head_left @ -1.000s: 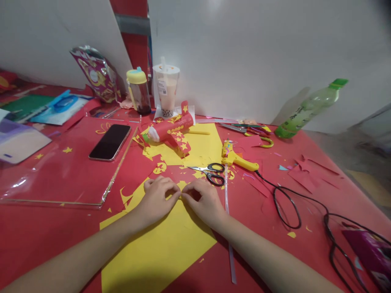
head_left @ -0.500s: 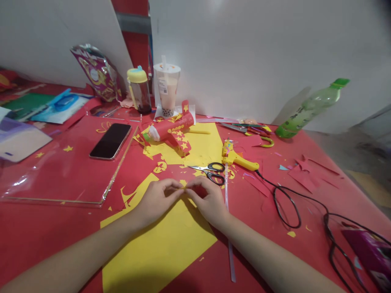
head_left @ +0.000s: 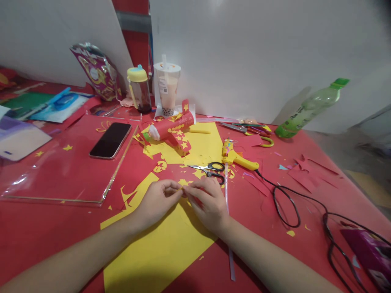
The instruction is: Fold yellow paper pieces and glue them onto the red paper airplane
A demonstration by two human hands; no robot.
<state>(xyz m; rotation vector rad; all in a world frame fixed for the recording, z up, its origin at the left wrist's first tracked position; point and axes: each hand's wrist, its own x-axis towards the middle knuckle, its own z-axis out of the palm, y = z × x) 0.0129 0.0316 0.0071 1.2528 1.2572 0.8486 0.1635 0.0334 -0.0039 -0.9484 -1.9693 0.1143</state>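
Note:
My left hand is closed in a pinch, with a small piece of yellow paper between thumb and index finger. Against the same piece rest the fingertips of my right hand, its fingers bent and close together. Both hands hover over a large yellow paper sheet. Small scissors with black handles lie just beyond my right hand, among yellow paper scraps and stars. Farther back, a red paper airplane with yellow stars stands on another yellow sheet.
A yellow glue gun trails a black cord to the right. A clear glue stick runs beside my right wrist. A phone lies on a plastic-wrapped red pack. Behind stand a milk tea cup and a green bottle.
My right hand's fingers have shifted slightly and straightened a little around the yellow paper piece. My left hand stays almost still.

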